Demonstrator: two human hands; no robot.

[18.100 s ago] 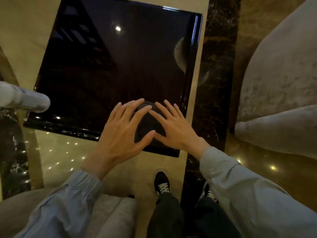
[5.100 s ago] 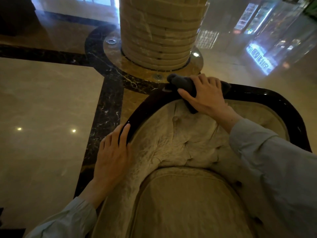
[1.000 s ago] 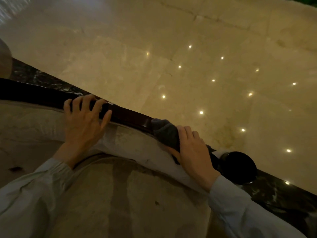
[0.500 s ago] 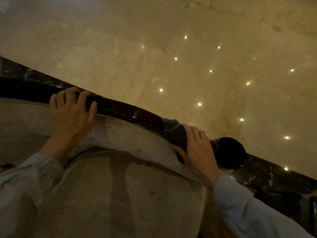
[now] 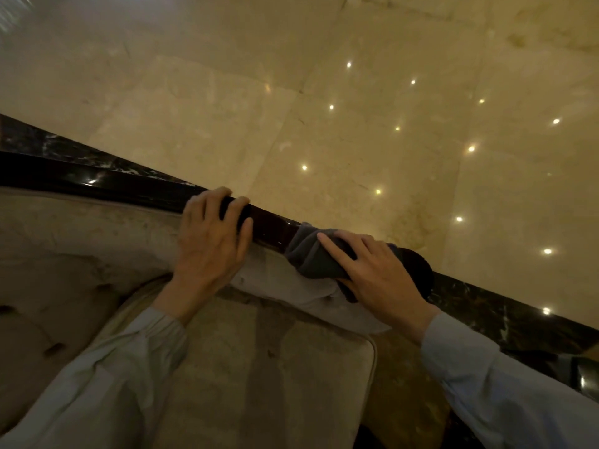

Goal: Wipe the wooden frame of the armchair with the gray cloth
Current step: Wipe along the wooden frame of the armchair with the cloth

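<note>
The armchair's dark glossy wooden frame runs from the left edge down to a rounded end at the right. My right hand presses the bunched gray cloth onto the frame just left of that rounded end. My left hand grips the frame beside the cloth, fingers curled over its top. Beige tufted upholstery and the seat cushion lie below the frame.
A polished beige marble floor with light reflections fills the upper view. A dark marble border strip runs along the floor behind the frame. Both my arms wear light blue sleeves.
My left hand has slid right along the frame, closer to the cloth. My right hand with the cloth stays near the rounded end of the frame.
</note>
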